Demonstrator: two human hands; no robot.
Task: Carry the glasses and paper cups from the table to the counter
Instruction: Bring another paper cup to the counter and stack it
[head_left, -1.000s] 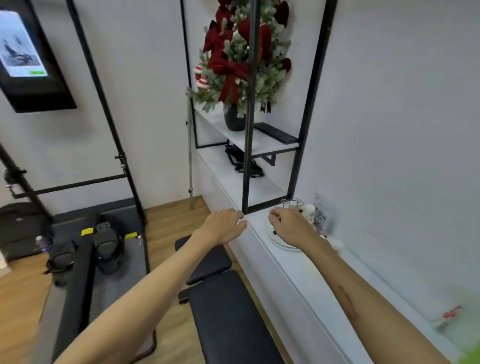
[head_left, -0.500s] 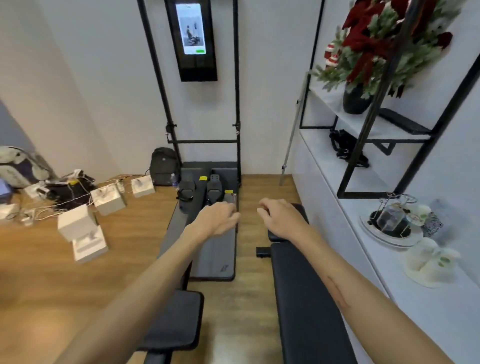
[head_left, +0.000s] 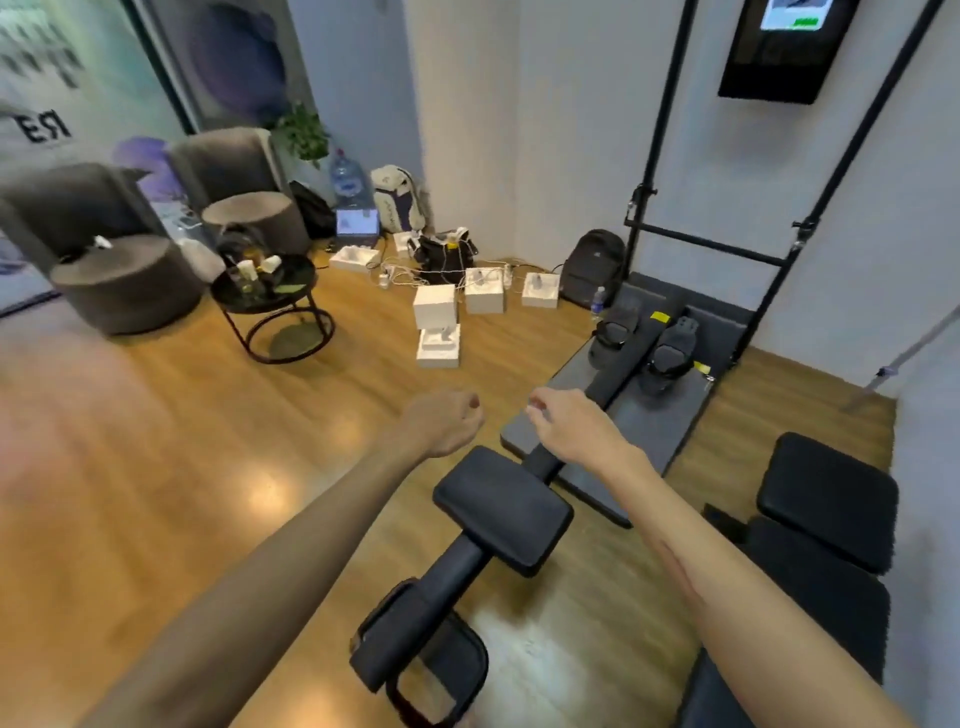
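A small round black table stands at the far left of the room, with glasses and paper cups grouped on its top; they are too small to tell apart. My left hand and my right hand are held out in front of me over the floor and the black bench, fingers curled in, holding nothing. Both hands are far from the table. The counter is out of view.
A black exercise bench lies right below my hands, with a rowing-type machine beyond it. White boxes and cables sit on the wooden floor. Grey armchairs stand behind the table. A backpack leans on the wall.
My view has swung left, away from the white counter with the tray and cups, toward the room with the round table. Both hands left the counter and stay curled in front of me.
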